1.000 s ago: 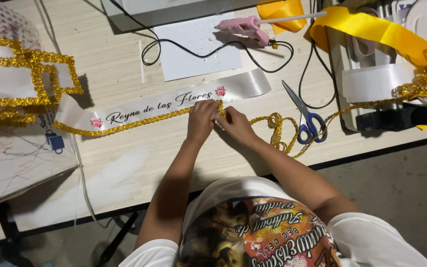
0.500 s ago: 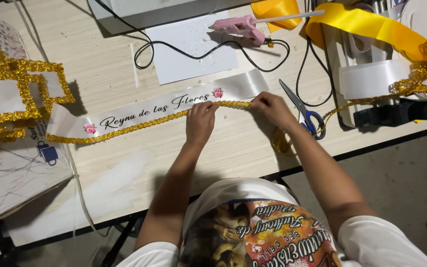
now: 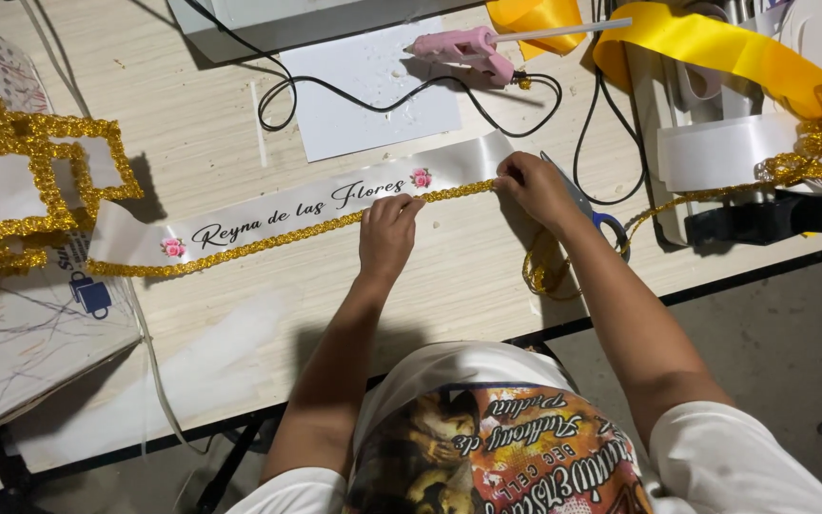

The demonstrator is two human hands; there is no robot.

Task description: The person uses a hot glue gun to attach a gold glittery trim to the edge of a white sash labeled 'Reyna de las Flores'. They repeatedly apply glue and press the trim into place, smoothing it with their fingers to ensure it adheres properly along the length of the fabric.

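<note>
We see a white satin sash lying slantwise across the wooden table, black script and two small pink flowers on it, with a gold glitter trim running along its lower edge. The left hand rests flat on the trim near the middle, fingers pressed together and pointing up onto the sash. The right hand is at the sash's right end — thumb and fingertips pinching the trim there. Loose trim coils just beside the right wrist, near blue-handled scissors. Farther up lie a pink glue gun on a white sheet, its black cord looping, and yellow ribbon at the right.
</note>
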